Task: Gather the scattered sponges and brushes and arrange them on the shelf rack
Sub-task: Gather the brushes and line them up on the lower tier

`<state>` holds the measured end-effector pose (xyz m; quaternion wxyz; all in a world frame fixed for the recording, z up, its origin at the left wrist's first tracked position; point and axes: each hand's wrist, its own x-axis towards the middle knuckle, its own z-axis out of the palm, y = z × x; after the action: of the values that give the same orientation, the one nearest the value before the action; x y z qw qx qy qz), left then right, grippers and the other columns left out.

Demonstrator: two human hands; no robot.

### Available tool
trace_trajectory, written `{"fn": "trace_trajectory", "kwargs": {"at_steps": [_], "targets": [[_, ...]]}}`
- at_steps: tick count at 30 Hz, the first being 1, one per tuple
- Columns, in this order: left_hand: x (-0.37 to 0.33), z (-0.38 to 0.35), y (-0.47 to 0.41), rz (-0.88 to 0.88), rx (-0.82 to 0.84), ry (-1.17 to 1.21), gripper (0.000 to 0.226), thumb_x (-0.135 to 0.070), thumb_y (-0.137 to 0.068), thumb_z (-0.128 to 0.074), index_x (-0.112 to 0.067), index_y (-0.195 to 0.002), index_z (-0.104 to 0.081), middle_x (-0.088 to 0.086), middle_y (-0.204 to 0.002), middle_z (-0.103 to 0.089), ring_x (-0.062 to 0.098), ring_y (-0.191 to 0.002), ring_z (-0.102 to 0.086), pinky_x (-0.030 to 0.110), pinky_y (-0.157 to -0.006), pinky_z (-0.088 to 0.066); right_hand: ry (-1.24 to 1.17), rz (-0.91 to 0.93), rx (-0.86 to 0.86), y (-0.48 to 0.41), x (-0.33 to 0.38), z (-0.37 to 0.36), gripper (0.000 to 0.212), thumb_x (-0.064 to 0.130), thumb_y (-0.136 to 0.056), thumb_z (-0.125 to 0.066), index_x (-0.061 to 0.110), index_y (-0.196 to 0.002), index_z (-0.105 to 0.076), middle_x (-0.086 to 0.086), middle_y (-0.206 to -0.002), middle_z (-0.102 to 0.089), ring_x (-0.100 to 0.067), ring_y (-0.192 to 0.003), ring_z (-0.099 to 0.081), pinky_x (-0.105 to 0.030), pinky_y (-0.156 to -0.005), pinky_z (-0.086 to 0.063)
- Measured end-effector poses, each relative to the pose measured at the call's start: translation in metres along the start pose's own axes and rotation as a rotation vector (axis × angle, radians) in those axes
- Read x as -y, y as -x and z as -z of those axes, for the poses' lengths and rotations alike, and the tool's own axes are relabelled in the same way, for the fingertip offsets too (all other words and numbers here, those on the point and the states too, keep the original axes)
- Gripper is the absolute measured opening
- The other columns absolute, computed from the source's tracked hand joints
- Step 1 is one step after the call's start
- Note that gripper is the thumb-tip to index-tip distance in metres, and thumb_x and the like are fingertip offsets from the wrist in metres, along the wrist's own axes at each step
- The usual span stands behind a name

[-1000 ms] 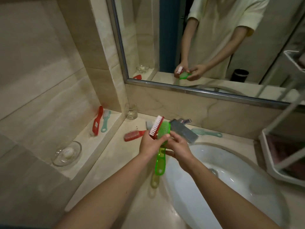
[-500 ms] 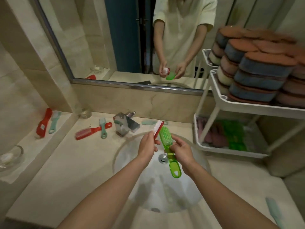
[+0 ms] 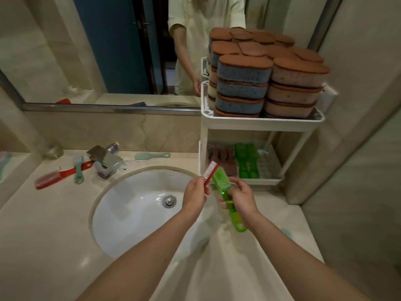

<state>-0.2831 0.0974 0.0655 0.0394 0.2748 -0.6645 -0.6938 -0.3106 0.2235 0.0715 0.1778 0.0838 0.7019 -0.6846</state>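
Both hands are up over the right rim of the sink basin [image 3: 121,213], close together but not touching, and each is clamped on its own brush.

- Left hand [image 3: 195,195]: fingers wrapped round the handle of a red brush [image 3: 210,173], white bristles pointing up and away.
- Right hand [image 3: 241,197]: fingers and thumb pinch the neck of a green brush [image 3: 219,178]. The translucent handle trails back toward the wrist. Gripped near the head, probably so it can be slid in head first.
- The two brush heads are side by side, aimed at the shelf rack [image 3: 260,123] just beyond the fingertips.

Rack, ahead of the right hand:
- Top tier is packed with stacked sponges [image 3: 243,83].
- Lower tier holds a row of green brushes [image 3: 246,161] next to darker reddish ones. That suggests sorting by colour, and there is free room further right.

Still loose, well left of the left hand by the faucet [image 3: 106,161]:
- a red counter brush [image 3: 54,177]
- a teal brush [image 3: 78,169] lying across it
- another teal brush [image 3: 152,155] behind the basin

A pale teal shape beside the right forearm is too blurred to name; it may be one more brush.

Judgement: the task is well along, and both brushes are about to be placed.
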Motion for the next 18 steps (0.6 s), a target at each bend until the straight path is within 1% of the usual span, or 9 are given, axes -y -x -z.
{"fn": "trace_trajectory", "kwargs": {"at_steps": [4, 7, 9, 12, 13, 15, 16, 18], "targets": [[-0.004, -0.03, 0.0, -0.025, 0.063, 0.013, 0.024, -0.03, -0.099, -0.038, -0.018, -0.092, -0.058, 0.007, -0.071, -0.055, 0.011, -0.048, -0.041, 0.019, -0.041, -0.029, -0.01, 0.017, -0.053, -0.005, 0.005, 0.031, 0.036, -0.007, -0.089, -0.043, 0.017, -0.115, -0.049, -0.014, -0.098, -0.066, -0.023, -0.064, -0.064, -0.029, -0.047, -0.052], [-0.009, -0.051, -0.005, -0.003, 0.083, 0.002, 0.024, -0.033, -0.099, -0.04, -0.018, -0.098, -0.059, 0.004, -0.07, -0.058, 0.011, -0.05, -0.044, 0.022, -0.043, -0.03, -0.004, 0.034, -0.102, -0.014, 0.01, 0.048, 0.039, -0.008, -0.086, -0.051, 0.012, -0.119, -0.046, -0.011, -0.098, -0.061, -0.02, -0.066, -0.062, -0.026, -0.047, -0.051], [-0.014, -0.062, -0.009, 0.019, 0.093, -0.006, 0.023, -0.036, -0.098, -0.043, -0.018, -0.099, -0.058, 0.001, -0.07, -0.06, 0.01, -0.05, -0.046, 0.02, -0.041, -0.032, 0.024, 0.05, -0.135, -0.021, 0.015, 0.057, 0.049, -0.01, -0.081, -0.057, 0.012, -0.123, -0.045, -0.006, -0.096, -0.058, -0.016, -0.069, -0.06, -0.026, -0.052, -0.051], [-0.023, -0.077, -0.017, 0.039, 0.122, 0.01, 0.02, -0.033, -0.099, -0.042, -0.017, -0.104, -0.054, 0.003, -0.076, -0.061, 0.01, -0.048, -0.046, 0.017, -0.037, -0.032, 0.087, 0.077, -0.179, -0.037, 0.024, 0.069, 0.059, -0.011, -0.076, -0.06, 0.01, -0.128, -0.042, 0.002, -0.091, -0.056, -0.015, -0.073, -0.059, -0.029, -0.058, -0.05], [-0.026, -0.082, -0.021, 0.055, 0.14, 0.015, 0.02, -0.031, -0.099, -0.041, -0.017, -0.105, -0.054, 0.004, -0.078, -0.061, 0.011, -0.048, -0.046, 0.018, -0.038, -0.032, 0.107, 0.079, -0.183, -0.043, 0.027, 0.072, 0.061, -0.011, -0.077, -0.061, 0.01, -0.13, -0.041, 0.002, -0.092, -0.057, -0.015, -0.076, -0.059, -0.03, -0.063, -0.051], [-0.033, -0.09, -0.029, 0.108, 0.18, 0.029, 0.027, -0.031, -0.099, -0.038, -0.013, -0.108, -0.054, 0.005, -0.08, -0.06, 0.012, -0.049, -0.047, 0.021, -0.041, -0.034, 0.128, 0.061, -0.197, -0.056, 0.034, 0.078, 0.06, -0.009, -0.079, -0.061, 0.008, -0.133, -0.04, -0.005, -0.101, -0.059, -0.02, -0.088, -0.061, -0.036, -0.076, -0.054], [-0.037, -0.094, -0.033, 0.137, 0.198, 0.031, 0.031, -0.031, -0.098, -0.036, -0.01, -0.109, -0.055, 0.005, -0.08, -0.06, 0.012, -0.051, -0.048, 0.023, -0.044, -0.036, 0.13, 0.047, -0.211, -0.062, 0.037, 0.08, 0.056, -0.009, -0.08, -0.059, 0.007, -0.131, -0.041, -0.009, -0.105, -0.06, -0.023, -0.09, -0.061, -0.037, -0.076, -0.054], [-0.042, -0.102, -0.043, 0.176, 0.229, 0.029, 0.036, -0.034, -0.098, -0.035, -0.007, -0.109, -0.056, 0.006, -0.079, -0.059, 0.014, -0.055, -0.05, 0.025, -0.051, -0.038, 0.126, 0.043, -0.237, -0.075, 0.044, 0.083, 0.045, -0.008, -0.083, -0.054, 0.009, -0.123, -0.046, -0.01, -0.1, -0.061, -0.024, -0.086, -0.062, -0.033, -0.064, -0.053]]}}
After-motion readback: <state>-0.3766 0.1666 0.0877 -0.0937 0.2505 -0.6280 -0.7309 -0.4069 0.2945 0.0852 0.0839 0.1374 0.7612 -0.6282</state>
